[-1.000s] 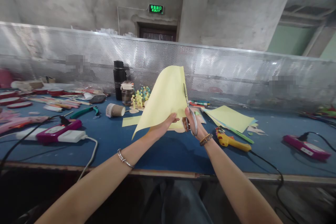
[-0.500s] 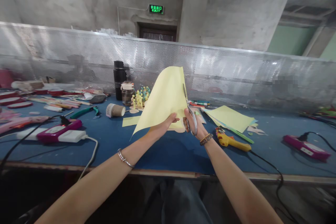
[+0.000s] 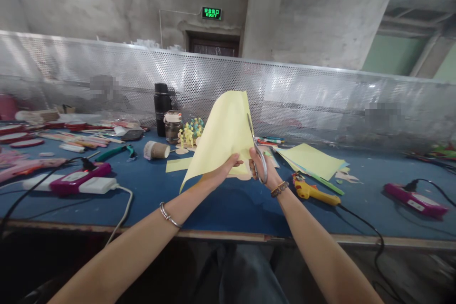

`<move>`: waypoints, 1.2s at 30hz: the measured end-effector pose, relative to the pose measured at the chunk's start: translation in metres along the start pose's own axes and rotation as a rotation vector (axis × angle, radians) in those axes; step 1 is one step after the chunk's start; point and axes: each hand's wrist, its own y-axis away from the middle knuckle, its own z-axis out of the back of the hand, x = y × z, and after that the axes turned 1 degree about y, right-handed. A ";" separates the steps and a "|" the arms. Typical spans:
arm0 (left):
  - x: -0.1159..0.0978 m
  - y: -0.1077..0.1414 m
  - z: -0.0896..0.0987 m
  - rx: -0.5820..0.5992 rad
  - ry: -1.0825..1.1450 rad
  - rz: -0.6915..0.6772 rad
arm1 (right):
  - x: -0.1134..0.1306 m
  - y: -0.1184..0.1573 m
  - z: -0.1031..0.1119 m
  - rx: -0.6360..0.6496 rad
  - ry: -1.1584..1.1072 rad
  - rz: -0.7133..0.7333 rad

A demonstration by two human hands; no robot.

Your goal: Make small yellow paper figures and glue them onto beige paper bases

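A large sheet of yellow paper [image 3: 224, 128] stands curved above the table, pinched at its lower edge by my left hand [image 3: 224, 171]. My right hand [image 3: 261, 166] is closed round the handles of silver scissors [image 3: 264, 171], whose blades point up along the sheet's right edge. Beneath the hands, pale cut pieces [image 3: 244, 171] are partly hidden. Behind and left of the sheet are small yellow figures [image 3: 188, 137] on round bases. A yellow strip [image 3: 177, 165] lies flat at the sheet's left.
On the blue table [image 3: 228, 213] are a yellow glue gun [image 3: 315, 193], stacked paper [image 3: 313, 160], a paper cup [image 3: 156, 150], teal pliers [image 3: 110, 152], a black bottle [image 3: 162, 109], a jar [image 3: 173, 128] and purple power strips [image 3: 415, 199]. A perforated metal screen [image 3: 302, 99] runs along the back.
The sheet's upper part has shifted slightly left, and its lower left corner has curled a little. Both hands have stayed nearly in place, with the scissors still in my right hand.
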 end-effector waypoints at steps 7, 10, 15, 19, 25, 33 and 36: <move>-0.004 0.004 -0.001 -0.036 0.102 0.003 | 0.007 0.001 0.001 -0.005 -0.036 -0.034; -0.003 0.004 -0.003 -0.023 0.129 -0.019 | 0.009 0.000 0.001 -0.040 -0.017 -0.035; -0.001 0.003 -0.005 0.000 0.168 -0.042 | 0.013 0.001 0.000 -0.096 -0.021 -0.038; 0.002 0.000 -0.006 -0.006 0.200 -0.051 | 0.013 0.002 0.000 -0.084 -0.013 -0.027; 0.013 -0.006 -0.008 -0.002 0.274 -0.132 | 0.012 0.001 0.000 -0.068 0.012 -0.017; 0.008 -0.004 -0.009 -0.015 0.276 -0.079 | 0.011 0.001 0.002 -0.073 0.023 0.004; 0.001 0.001 -0.008 -0.038 0.243 -0.045 | 0.007 0.000 0.004 -0.058 0.061 0.056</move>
